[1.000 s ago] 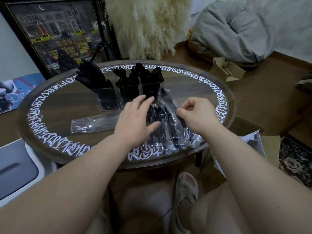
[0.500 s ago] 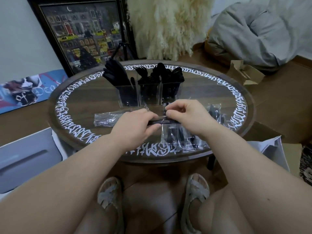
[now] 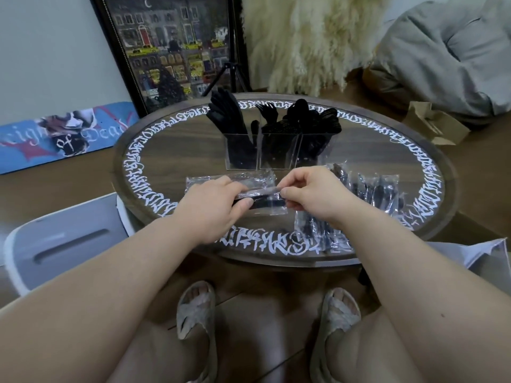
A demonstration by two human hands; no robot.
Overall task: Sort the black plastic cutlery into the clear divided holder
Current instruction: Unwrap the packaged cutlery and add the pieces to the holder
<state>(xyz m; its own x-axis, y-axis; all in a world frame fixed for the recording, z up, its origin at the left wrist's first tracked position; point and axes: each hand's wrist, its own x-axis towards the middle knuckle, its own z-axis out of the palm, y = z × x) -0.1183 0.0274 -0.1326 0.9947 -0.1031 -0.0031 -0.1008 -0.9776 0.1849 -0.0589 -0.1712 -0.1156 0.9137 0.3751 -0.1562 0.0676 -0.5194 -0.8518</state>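
Cutlery packet [image 3: 264,201] — now lifted, pinched between both hands [image 3: 257,200].

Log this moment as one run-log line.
left hand: grips wrapped cutlery packet | right hand: pinches wrapper | holder: partly filled

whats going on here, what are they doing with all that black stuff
A person seated at a round table is unpacking black plastic cutlery. The left hand and right hand together pinch one wrapped piece above the table. The clear holder behind it already has black cutlery standing in all three sections. More wrapped pieces lie to the right, and an empty-looking wrapper lies just behind the left hand.
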